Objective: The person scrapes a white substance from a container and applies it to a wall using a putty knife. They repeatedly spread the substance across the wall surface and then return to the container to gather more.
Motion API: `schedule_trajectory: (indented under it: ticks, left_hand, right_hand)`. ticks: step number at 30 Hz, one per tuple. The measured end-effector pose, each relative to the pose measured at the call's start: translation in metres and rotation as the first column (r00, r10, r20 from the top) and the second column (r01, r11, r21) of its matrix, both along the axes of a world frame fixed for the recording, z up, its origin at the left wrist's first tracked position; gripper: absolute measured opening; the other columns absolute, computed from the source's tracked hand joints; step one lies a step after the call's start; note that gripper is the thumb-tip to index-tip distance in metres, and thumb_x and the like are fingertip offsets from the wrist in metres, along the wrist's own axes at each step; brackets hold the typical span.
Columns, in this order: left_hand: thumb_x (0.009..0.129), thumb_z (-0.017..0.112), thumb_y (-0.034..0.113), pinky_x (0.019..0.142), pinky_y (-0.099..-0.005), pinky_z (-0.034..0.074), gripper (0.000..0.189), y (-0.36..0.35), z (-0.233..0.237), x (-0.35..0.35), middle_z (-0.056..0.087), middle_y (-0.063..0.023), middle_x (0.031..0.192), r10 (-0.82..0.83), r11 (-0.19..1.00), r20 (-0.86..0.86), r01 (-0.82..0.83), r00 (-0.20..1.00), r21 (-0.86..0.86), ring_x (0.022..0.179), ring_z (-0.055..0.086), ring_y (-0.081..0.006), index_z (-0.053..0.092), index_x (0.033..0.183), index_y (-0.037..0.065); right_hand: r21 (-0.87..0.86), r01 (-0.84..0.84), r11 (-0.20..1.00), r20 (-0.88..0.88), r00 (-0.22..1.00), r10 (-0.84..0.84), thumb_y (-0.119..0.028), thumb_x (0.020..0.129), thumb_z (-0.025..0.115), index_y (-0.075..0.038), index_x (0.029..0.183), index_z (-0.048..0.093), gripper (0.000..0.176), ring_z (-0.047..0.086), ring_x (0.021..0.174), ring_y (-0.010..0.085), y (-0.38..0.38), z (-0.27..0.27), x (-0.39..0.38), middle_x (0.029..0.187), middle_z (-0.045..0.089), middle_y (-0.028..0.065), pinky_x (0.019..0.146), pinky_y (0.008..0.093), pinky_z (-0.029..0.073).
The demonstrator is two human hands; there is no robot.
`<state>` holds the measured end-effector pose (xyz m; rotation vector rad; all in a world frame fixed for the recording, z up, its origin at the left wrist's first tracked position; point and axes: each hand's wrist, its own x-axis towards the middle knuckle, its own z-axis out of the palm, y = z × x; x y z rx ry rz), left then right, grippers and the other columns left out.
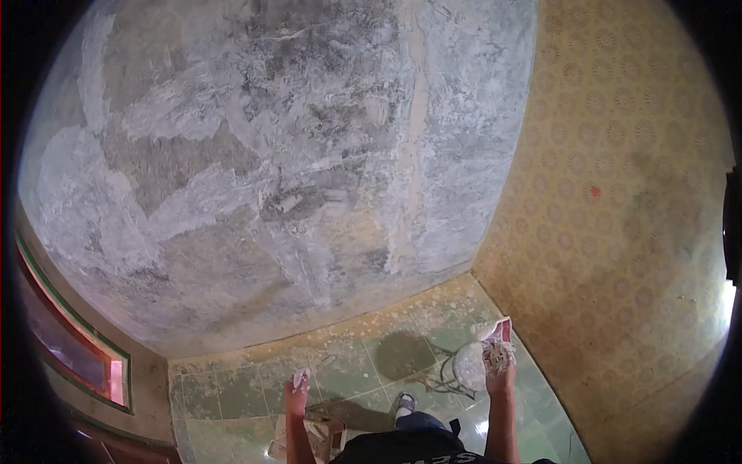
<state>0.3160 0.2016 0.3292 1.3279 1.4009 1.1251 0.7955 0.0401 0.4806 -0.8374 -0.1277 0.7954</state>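
Observation:
My right hand [499, 375], its fingers coated in white putty, is closed on a red scraper [505, 331] smeared with the same white material. It is held out at the lower right, over a round, white-topped metal stool [468, 367]. At the lower centre-left, my left hand [295, 398] is closed around a small whitish piece [301, 378], too small in view to name. Both hands are apart from the wall. Ahead stands the grey wall [309, 155], with uneven white putty patches and a pale vertical strip.
A yellow patterned wall [603, 155] meets the grey one at the right corner. White spatter covers the green tiled floor [344, 383]. A low wooden box or stool [334, 435] stands beside my left forearm. A framed window [77, 332] is at the left.

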Motion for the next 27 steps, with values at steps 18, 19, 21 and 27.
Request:
schedule_trajectory:
  ticks: [18, 19, 21, 27]
  left_hand:
    - [0.091, 0.059, 0.029, 0.082, -0.0374, 0.050, 0.043, 0.168, 0.028, 0.039, 0.054, -0.0103, 0.126, 0.255, 0.943, -0.151, -0.280, 0.955, -0.182, 0.110, 0.055, -0.0227, 0.051, 0.125, 0.003]
    - [0.090, 0.061, 0.023, 0.084, -0.0342, 0.048, 0.039, 0.188, 0.024, 0.043, 0.058, -0.0110, 0.117, 0.319, 0.929, -0.073, -0.327, 0.945, -0.174, 0.106, 0.057, -0.0207, 0.053, 0.120, 0.000]
    - [0.088, 0.063, 0.018, 0.087, -0.0310, 0.046, 0.035, 0.229, 0.024, 0.042, 0.062, -0.0117, 0.109, 0.364, 0.919, 0.001, -0.359, 0.931, -0.163, 0.101, 0.058, -0.0187, 0.055, 0.116, -0.003]
    - [0.087, 0.065, 0.016, 0.085, -0.0331, 0.046, 0.032, 0.376, 0.029, 0.031, 0.062, -0.0126, 0.107, 0.299, 0.954, 0.099, -0.293, 0.949, -0.070, 0.097, 0.059, -0.0189, 0.057, 0.114, 0.001]
  right_hand:
    - [0.218, -0.472, 0.854, 0.236, 0.875, 0.423, -0.020, 0.094, 0.053, -0.002, 0.121, 0.049, 0.033, 0.060, 0.102, 0.0216, 0.426, 0.054, 0.017, 0.112, 0.060, 0.0100, 0.083, 0.0334, 0.048]
    - [0.219, -0.472, 0.854, 0.268, 0.871, 0.413, -0.021, 0.093, 0.054, -0.002, 0.120, 0.050, 0.033, 0.060, 0.102, 0.0212, 0.454, 0.075, 0.014, 0.111, 0.061, 0.0093, 0.081, 0.0327, 0.048]
    - [0.295, -0.428, 0.854, 0.330, 0.884, 0.330, -0.022, 0.093, 0.055, -0.003, 0.117, 0.053, 0.030, 0.060, 0.100, 0.0189, 0.512, 0.114, 0.013, 0.110, 0.061, 0.0086, 0.077, 0.0309, 0.047]
    - [0.369, -0.019, 0.929, 0.678, 0.690, -0.255, -0.013, 0.094, 0.052, 0.001, 0.120, 0.051, 0.030, 0.055, 0.104, 0.0161, 0.623, 0.240, 0.016, 0.112, 0.058, 0.0081, 0.090, 0.0309, 0.043]
